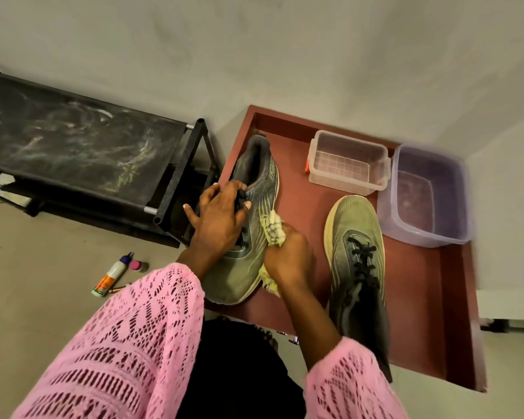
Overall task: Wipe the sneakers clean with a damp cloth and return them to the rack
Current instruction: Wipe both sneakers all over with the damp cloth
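Seemingly gripped sneaker (248,237), cloth (274,229) pressed

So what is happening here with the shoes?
A person is cleaning a sneaker on a red tray. The left hand holds it by the laces while the right hand rubs its side with a yellow cloth. The second sneaker lies beside it, untouched. The black rack stands at the left.
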